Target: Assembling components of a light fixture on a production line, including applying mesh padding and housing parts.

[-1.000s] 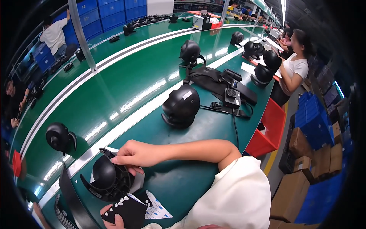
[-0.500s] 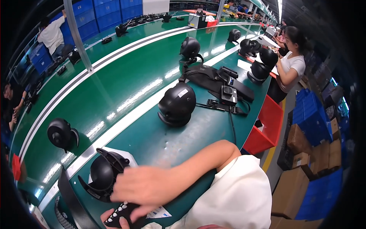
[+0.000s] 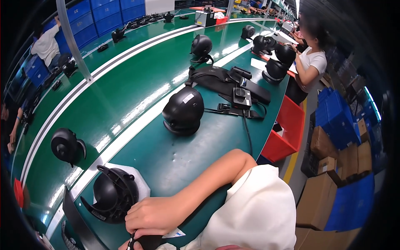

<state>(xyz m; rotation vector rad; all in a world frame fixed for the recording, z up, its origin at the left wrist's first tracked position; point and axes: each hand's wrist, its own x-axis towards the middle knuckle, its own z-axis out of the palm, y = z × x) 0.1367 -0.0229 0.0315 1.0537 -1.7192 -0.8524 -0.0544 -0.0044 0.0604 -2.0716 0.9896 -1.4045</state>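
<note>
At the lower edge, my left hand (image 3: 130, 245) holds a black pad-like piece (image 3: 149, 241), only partly visible. My right hand (image 3: 154, 214) is bent over that piece, its fingertips pinched together against it; whatever they grip is hidden. A white printed sheet (image 3: 177, 233) pokes out beside the piece. Just beyond my hands, a black rounded shell with curved arms (image 3: 110, 193) lies on a white pad (image 3: 143, 187), apart from my left hand and close to the right knuckles.
Further along the green bench stand a black helmet-like ball (image 3: 183, 110) and a black strap harness with a small box (image 3: 241, 98). Another ball (image 3: 64, 145) rests on the green belt. A red bin (image 3: 287, 131) hangs at the bench's right edge. A co-worker (image 3: 310, 62) stands beyond it.
My right hand has come down onto the black piece, covering the white dots that showed on it. The view has shifted slightly; the shell stays on its pad.
</note>
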